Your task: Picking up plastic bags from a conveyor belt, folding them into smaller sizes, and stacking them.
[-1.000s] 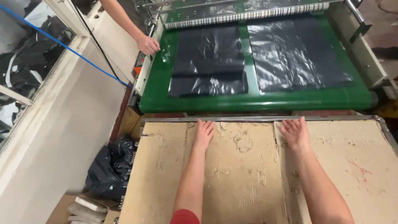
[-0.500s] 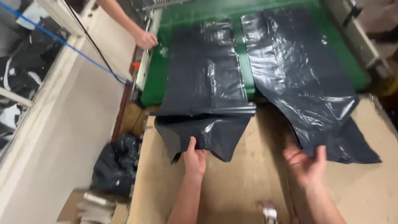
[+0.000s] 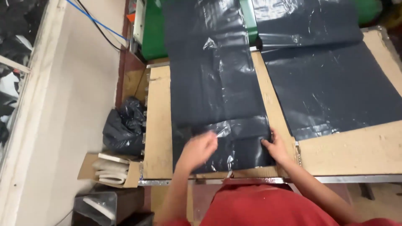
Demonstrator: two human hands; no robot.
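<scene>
The person wore a red top (image 3: 268, 207); both forearms were bare, with no gloves, rings or watch on the left hand (image 3: 200, 148) or right hand (image 3: 278, 150).
</scene>
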